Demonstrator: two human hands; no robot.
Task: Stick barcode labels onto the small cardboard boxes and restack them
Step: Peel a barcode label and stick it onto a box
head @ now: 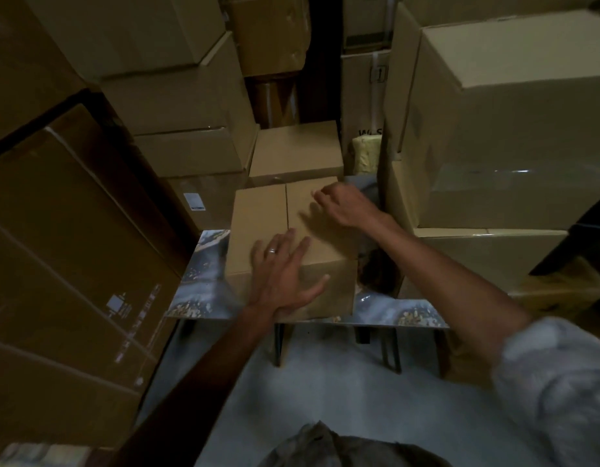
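A small cardboard box (pixel 258 217) sits on a low patterned table (pixel 204 264), its closed top flaps facing up. My left hand (pixel 285 274) lies flat over the box's near top edge with fingers spread; a ring shows on one finger. My right hand (pixel 342 203) hovers over the far right corner of the box top, fingers loosely curled; whether they pinch a label I cannot tell. A second small box (pixel 295 153) stands just behind the first. No barcode label is visible on the box top.
Tall stacks of large cardboard boxes (pixel 72 230) close in on the left, and more boxes (pixel 511 129) rise on the right and behind. A yellowish wrapped bundle (pixel 367 153) sits behind the table. Grey floor (pixel 342 382) lies in front.
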